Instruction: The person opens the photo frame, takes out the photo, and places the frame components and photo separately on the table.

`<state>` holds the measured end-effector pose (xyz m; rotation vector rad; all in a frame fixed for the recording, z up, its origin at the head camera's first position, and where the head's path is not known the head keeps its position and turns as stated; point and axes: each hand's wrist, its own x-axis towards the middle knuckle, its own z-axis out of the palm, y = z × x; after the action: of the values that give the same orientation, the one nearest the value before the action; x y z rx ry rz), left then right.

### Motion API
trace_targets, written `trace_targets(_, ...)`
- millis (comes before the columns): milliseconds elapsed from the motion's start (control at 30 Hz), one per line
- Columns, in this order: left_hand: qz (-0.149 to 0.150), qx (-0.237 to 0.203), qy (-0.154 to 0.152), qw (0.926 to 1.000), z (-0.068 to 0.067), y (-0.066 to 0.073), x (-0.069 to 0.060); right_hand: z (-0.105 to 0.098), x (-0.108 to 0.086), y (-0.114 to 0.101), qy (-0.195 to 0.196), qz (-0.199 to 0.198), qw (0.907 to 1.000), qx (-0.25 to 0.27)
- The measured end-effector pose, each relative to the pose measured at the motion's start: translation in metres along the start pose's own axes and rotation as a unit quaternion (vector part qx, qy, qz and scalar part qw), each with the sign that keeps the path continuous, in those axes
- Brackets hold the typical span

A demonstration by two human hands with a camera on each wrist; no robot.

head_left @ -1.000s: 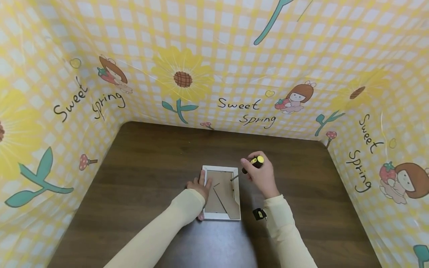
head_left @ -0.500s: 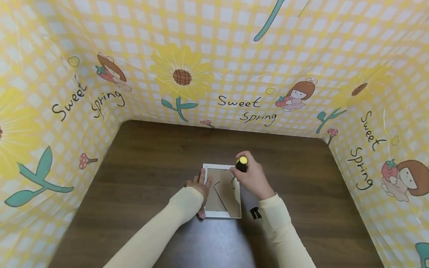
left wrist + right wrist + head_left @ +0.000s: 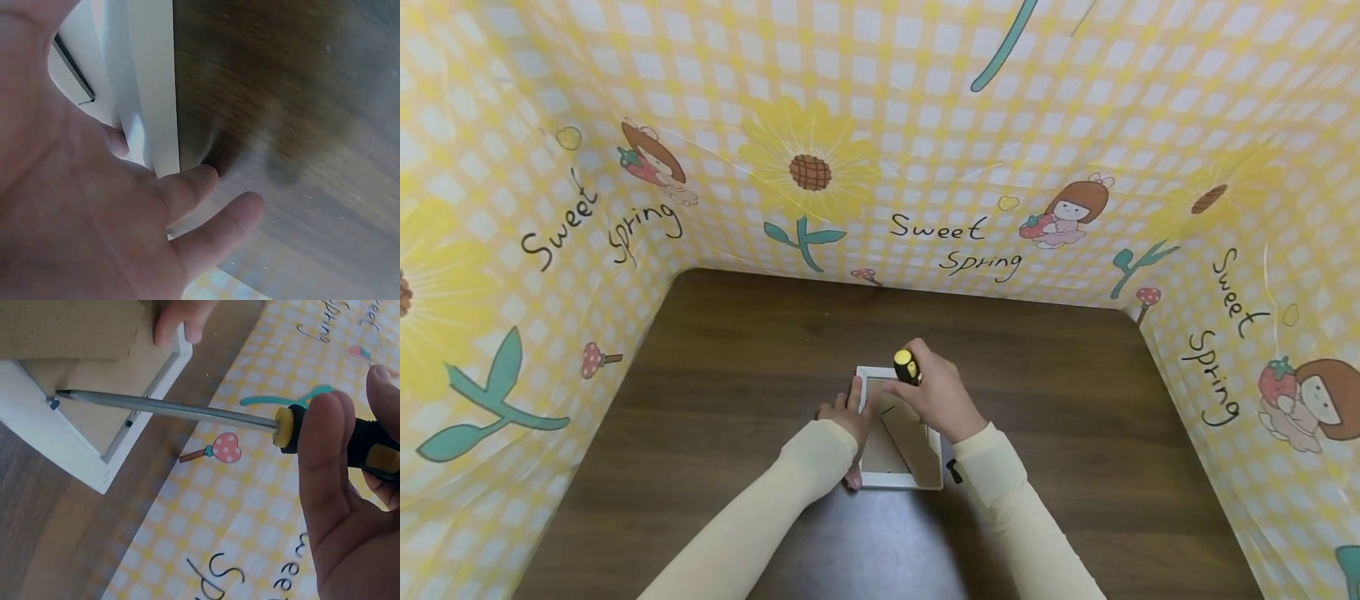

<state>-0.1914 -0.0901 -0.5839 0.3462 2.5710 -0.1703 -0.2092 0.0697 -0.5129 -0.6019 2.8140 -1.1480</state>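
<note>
A white frame (image 3: pixel 887 480) with a brown backing board (image 3: pixel 880 446) lies face down on the table. My left hand (image 3: pixel 844 421) rests along its left side with fingers extended; in the left wrist view the hand (image 3: pixel 106 206) touches the frame's edge (image 3: pixel 153 94). My right hand (image 3: pixel 943 396) grips a black and yellow screwdriver (image 3: pixel 906 365) above the upper part of the frame. Seen from the right wrist, the screwdriver's shaft (image 3: pixel 181 411) points at the backing, its tip near a small dark metal tab (image 3: pixel 54 402) at the frame's inner edge.
A small black object (image 3: pixel 954 471) lies on the dark wooden table (image 3: pixel 745 358) just right of the frame, partly hidden by my right sleeve. Yellow checked cloth (image 3: pixel 925 150) stands along the table's back and sides.
My right hand has moved left with the screwdriver, from the frame's right side to over its upper part. My left hand has stayed on the frame's left side.
</note>
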Motion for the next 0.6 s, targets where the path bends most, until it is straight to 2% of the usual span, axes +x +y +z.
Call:
trace_targets(67, -0.003, -0.002, -0.005, 1.0, -0.006, 0.002, -0.007, 0.006, 0.0, -0.001, -0.005, -0.024, 0.9992, -0.033)
trace_targets(167, -0.001, -0.003, -0.015, 0.9999, -0.009, 0.0, -0.009, 0.013, 0.001, -0.003, -0.007, -0.079, 0.9927, -0.091)
trace_targets(200, 0.004, -0.008, -0.012, 0.9999, -0.006, -0.002, -0.006, 0.016, 0.002, -0.004, -0.005, -0.095, 0.9896, -0.108)
trace_targets(267, 0.011, -0.022, -0.005, 0.9997, -0.007, -0.005, -0.008, 0.021, 0.001, -0.005, 0.002, -0.121, 0.9846, -0.126)
trace_targets(400, 0.039, -0.053, 0.026, 0.9975, -0.004, -0.013, -0.011, 0.034, -0.004, -0.005, -0.004, -0.149, 0.9804, -0.129)
trace_targets(467, 0.046, -0.073, 0.028, 0.9959, -0.006, -0.016, -0.017, 0.042, -0.008, -0.004, -0.007, -0.159, 0.9802, -0.118)
trace_targets(600, 0.069, -0.128, 0.041, 0.9885, 0.001, -0.029, -0.019, 0.057, -0.015, -0.003, -0.01, -0.167, 0.9812, -0.097)
